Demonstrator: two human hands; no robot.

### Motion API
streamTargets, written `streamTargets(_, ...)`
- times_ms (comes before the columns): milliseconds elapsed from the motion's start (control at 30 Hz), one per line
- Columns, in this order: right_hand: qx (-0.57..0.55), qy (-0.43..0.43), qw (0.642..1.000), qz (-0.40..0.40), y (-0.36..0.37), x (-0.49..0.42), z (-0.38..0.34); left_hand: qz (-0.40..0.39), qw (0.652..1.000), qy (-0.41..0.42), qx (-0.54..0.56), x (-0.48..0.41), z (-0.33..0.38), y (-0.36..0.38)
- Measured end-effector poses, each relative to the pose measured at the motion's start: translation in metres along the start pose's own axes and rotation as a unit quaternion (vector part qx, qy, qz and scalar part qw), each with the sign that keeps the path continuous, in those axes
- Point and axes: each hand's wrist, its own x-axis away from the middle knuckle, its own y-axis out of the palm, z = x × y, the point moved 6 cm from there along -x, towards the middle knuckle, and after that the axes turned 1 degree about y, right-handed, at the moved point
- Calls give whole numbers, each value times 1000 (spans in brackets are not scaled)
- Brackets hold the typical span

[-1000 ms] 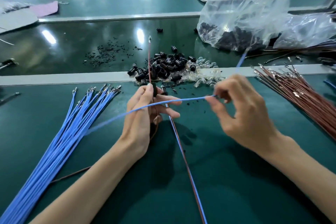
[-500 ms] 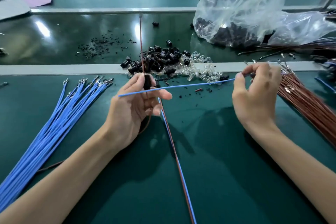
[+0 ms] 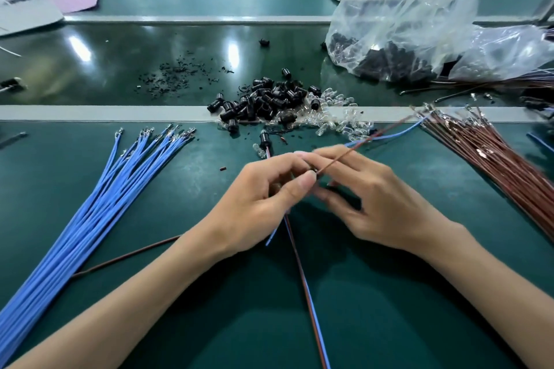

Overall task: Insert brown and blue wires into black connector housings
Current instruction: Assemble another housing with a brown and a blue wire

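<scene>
Pinching brown wire point(image 3: 344, 156) end: left fingers point(image 3: 304, 183).

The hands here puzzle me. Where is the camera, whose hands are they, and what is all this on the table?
No machine: a person wears a camera on the head, looking down at their own left hand and right hand. On the green table lie blue wires at left, brown wires at right, and ahead a pile of black connector housings beside clear bulbs, a plastic bag behind. The left hand pinches one brown wire, which crosses the right hand's curled fingers; a blue wire runs out beyond them. Any housing between the fingers is hidden.
</scene>
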Motion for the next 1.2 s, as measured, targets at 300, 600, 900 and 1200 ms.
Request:
streamTargets(300, 77, 37, 984, 157, -22, 3, 7, 157, 972, 24, -174, 6, -2, -16)
streamTargets(600, 87, 46, 962, 254, -37, 9, -2, 206, 937, 26, -279, 6, -4, -23)
streamTargets(900, 92, 70, 971, 211, -31, 7, 6, 207, 948, 2, -241, 6, -7, -25)
streamTargets(1200, 76, 54, 976, 196, -27, 6, 5, 163, 959, 24, -230, 4, -4, -19)
